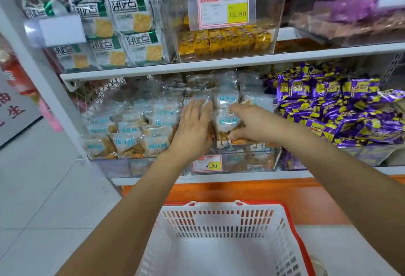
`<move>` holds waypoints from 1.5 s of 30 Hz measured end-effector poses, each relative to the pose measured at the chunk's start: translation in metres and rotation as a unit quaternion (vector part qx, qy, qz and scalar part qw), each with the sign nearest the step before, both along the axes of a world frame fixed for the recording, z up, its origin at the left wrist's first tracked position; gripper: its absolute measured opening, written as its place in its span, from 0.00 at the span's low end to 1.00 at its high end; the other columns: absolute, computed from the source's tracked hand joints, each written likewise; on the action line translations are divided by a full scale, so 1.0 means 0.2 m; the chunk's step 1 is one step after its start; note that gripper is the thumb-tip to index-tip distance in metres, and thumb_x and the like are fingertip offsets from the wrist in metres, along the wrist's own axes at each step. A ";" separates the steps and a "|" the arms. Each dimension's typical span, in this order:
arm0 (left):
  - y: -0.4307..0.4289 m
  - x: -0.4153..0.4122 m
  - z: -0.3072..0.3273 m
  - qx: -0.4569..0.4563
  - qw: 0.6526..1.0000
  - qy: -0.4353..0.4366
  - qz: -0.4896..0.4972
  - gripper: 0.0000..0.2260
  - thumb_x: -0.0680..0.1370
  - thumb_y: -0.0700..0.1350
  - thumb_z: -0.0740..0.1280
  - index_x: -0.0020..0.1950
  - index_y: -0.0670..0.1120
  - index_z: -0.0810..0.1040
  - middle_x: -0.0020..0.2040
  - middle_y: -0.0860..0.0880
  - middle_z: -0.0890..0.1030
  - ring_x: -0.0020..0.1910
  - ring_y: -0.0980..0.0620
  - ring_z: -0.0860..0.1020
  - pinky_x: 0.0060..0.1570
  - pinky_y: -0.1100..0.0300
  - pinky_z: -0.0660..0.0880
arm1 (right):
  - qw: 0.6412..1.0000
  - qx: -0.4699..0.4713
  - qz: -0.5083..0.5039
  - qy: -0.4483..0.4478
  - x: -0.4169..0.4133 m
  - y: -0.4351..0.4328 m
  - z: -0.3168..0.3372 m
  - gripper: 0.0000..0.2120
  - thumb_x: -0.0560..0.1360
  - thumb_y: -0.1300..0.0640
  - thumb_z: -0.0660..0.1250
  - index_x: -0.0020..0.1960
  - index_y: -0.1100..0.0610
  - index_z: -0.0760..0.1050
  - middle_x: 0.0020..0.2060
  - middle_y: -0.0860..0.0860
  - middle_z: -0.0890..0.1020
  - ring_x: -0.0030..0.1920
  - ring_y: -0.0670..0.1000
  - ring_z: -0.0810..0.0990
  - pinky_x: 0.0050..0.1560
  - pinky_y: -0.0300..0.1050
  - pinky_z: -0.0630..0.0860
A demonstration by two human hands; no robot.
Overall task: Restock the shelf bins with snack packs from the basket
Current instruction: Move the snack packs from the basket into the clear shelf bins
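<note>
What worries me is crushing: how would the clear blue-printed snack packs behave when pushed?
Probably light and crinkly: the clear snack packs look like puffy thin film. Likely slippery, since glossy wrappers reflect light and lie loosely heaped. Crisp-looking pieces inside could crack under hard pressing.

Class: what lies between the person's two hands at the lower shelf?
In the head view, a clear snack pack with blue lettering lies between the left hand and the right hand, which grips its edge.
</note>
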State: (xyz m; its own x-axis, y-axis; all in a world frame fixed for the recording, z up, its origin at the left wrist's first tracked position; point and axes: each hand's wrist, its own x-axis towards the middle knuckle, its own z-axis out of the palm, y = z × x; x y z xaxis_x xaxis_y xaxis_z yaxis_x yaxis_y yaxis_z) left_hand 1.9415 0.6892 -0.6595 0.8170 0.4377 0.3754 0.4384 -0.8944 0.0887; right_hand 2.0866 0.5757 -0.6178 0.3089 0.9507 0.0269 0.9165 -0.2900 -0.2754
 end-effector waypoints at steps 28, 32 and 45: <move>0.09 0.03 0.04 -0.164 0.982 -0.096 -0.005 0.08 0.74 0.37 0.63 0.52 0.44 0.74 0.55 0.48 0.72 0.58 0.47 0.68 0.55 0.57 0.65 | 0.950 0.054 0.168 -0.256 0.20 0.05 -0.13 0.40 0.79 0.54 0.63 0.73 0.41 0.34 0.74 0.46 0.35 0.75 0.50 0.35 0.72 0.47 0.37; 0.05 0.04 -0.01 -0.068 0.997 -0.047 -0.003 0.14 0.78 0.48 0.56 0.56 0.42 0.75 0.52 0.44 0.76 0.56 0.45 0.67 0.53 0.54 0.61 | 0.941 0.039 0.204 -0.266 0.18 0.03 -0.13 0.39 0.78 0.51 0.64 0.76 0.42 0.39 0.76 0.47 0.37 0.77 0.53 0.40 0.76 0.52 0.42; 0.10 0.09 0.11 -0.205 0.977 0.061 0.016 0.17 0.81 0.52 0.53 0.50 0.46 0.79 0.44 0.45 0.78 0.53 0.48 0.67 0.53 0.55 0.62 | 0.891 0.167 0.204 -0.371 0.17 0.02 -0.29 0.39 0.69 0.56 0.76 0.75 0.51 0.62 0.75 0.56 0.61 0.74 0.60 0.60 0.70 0.62 0.58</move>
State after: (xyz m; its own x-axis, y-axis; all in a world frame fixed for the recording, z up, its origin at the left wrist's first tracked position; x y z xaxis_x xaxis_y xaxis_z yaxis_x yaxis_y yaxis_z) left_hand 1.9600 0.7101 -0.6383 0.8278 0.5573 0.0650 0.4953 -0.7803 0.3817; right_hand 2.1197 0.5796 -0.6754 -0.2812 0.8806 0.3814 0.8926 0.0941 0.4409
